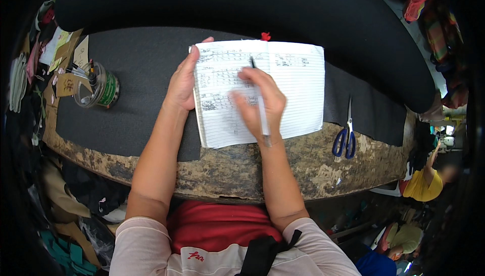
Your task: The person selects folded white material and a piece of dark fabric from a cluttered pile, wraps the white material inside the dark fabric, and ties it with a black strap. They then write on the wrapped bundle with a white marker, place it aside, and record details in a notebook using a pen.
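Note:
An open lined notebook (298, 104) lies on black cloth, with handwriting across its left page and a little at the top of its right page. My left hand (183, 81) grips the notebook's left edge, thumb on top along the margin. Over the left page, my right hand (265, 99) is slightly blurred by motion and holds a pen (262, 117). Its dark end points toward the top of the page, and its pale barrel runs back toward my wrist. At the notebook's top edge, near the fold, sits a small red thing (265, 36).
Blue-handled scissors (345, 142) lie to the right, partly on the cloth (136, 119). A clear jar (103, 86) of pens stands left. Behind the notebook lies a large black fabric roll (202, 3). The worn wooden table edge (227, 175) is near me. People sit at far right.

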Tool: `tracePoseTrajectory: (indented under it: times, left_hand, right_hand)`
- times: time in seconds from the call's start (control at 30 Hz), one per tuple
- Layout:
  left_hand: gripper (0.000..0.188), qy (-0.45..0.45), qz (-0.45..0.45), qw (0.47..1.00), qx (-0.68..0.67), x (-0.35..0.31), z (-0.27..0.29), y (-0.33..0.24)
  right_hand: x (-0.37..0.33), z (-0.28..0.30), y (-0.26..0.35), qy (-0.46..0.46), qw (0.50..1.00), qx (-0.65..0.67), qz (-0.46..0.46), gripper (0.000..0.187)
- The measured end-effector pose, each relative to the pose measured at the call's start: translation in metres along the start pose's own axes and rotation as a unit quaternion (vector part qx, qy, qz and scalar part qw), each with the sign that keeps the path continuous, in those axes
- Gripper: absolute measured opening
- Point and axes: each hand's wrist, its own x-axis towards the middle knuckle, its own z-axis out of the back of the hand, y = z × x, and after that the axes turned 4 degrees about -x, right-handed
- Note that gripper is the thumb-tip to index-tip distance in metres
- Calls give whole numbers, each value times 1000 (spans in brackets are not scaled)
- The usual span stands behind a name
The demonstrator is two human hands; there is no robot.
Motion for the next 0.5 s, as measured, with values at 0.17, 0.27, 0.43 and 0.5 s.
tracePoseTrajectory:
  times: [0.17,0.27,0.43,0.5]
  left_hand:
    - [54,43,7,999,-9,6,14,-1]
    - [62,118,20,992,-45,7,22,-1]
    - [72,149,61,987,15,5,31,-7]
    - [64,132,59,989,11,2,30,-7]
  right_hand:
    - [-9,-16,10,161,975,-147,37,78]
    - [-10,-17,4,155,980,-125,17,77]
    - [-6,-10,-8,86,993,-78,35,46]
    - [-4,-6,-11,63,995,-68,47,32]
